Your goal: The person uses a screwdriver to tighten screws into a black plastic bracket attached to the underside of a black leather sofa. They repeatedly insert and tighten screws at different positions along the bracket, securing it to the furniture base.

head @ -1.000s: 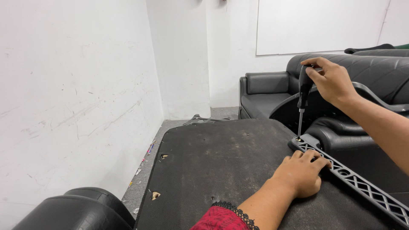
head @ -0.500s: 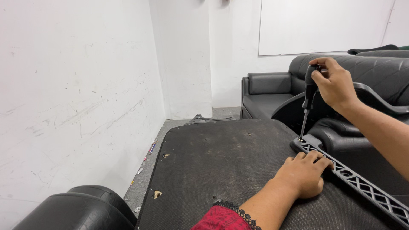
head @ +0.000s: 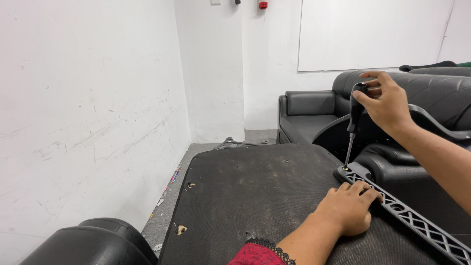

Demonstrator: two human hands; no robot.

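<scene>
My right hand [head: 387,103] grips the black handle of a screwdriver [head: 354,118], held nearly upright with its tip on the near end of a grey lattice-patterned plastic rail [head: 412,221]. My left hand [head: 348,208] lies flat, palm down, pressing on that rail's end, on top of a dark fabric-covered underside panel [head: 255,196] of an overturned piece of furniture. A red sleeve with black lace trim [head: 257,252] shows at my left wrist.
A black leather sofa [head: 314,110] stands at the back against the white wall. Black leather cushions [head: 88,243] sit at the lower left. Small debris litters the grey floor [head: 169,196] beside the left wall. A whiteboard [head: 373,32] hangs behind.
My right hand has turned slightly on the screwdriver handle, fingers shifting around its top. My left hand stays pressed on the rail.
</scene>
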